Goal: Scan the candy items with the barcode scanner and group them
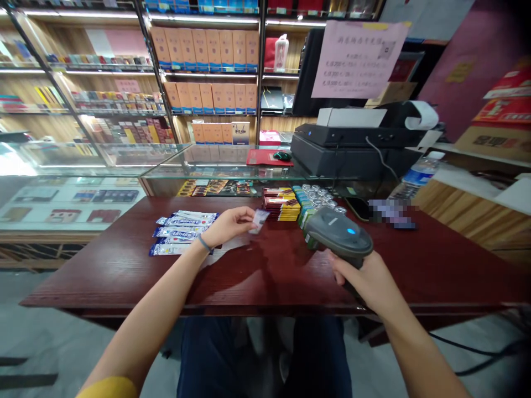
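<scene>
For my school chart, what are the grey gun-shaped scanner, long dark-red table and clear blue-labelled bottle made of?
Grey gun-shaped scanner: probably hard plastic, satin; its smooth shell shines softly.
Long dark-red table: wood or lookalike laminate, glossy; grain streaks and reflections show.
Clear blue-labelled bottle: likely plastic, shiny; it's see-through with bright highlights.

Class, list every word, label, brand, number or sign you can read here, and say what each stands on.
"200": pink sign.
"300": same sign, next row.
"500": same sign, row below that.
Too blurred: the sign's remaining print, the blue-and-white packets, the carton.
Too small: the bottle label, the shelf boxes, the small packet in the left hand.
</scene>
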